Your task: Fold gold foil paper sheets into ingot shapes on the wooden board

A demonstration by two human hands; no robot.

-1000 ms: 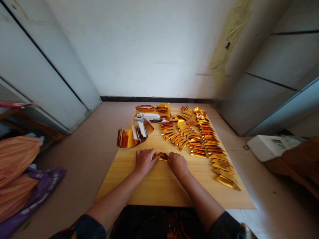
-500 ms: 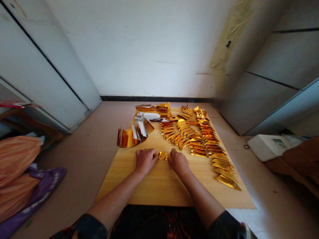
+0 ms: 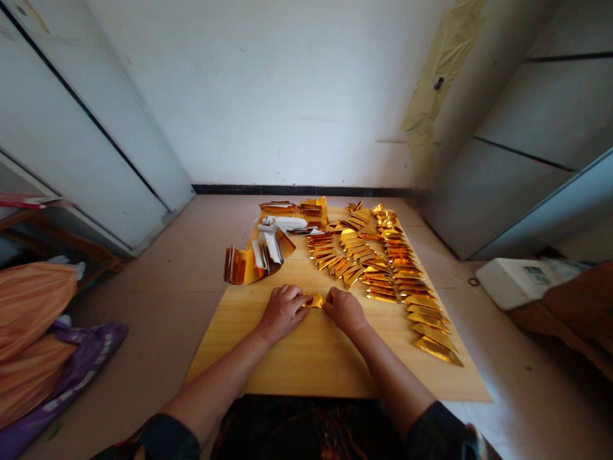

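Note:
A small piece of gold foil paper point(image 3: 313, 300) lies between my two hands, low over the wooden board. My left hand point(image 3: 283, 312) pinches its left end with thumb and fingers. On the right end, my right hand point(image 3: 343, 308) grips with curled fingers. Beyond my hands, several folded gold paper pieces point(image 3: 351, 252) are fanned out in curved rows. A long overlapping row of more folded gold pieces point(image 3: 412, 281) runs down the board's right side.
The wooden board point(image 3: 306, 367) is in front of me. Stacks of gold and white paper point(image 3: 249, 263) stand at its far left. An orange and purple bag point(image 3: 43, 358) is on the left, a white box point(image 3: 514, 281) on the right. A wall point(image 3: 287, 96) rises behind.
My left hand has turned and its fingers reach further over the foil's left end. My right hand has barely moved, still holding its end.

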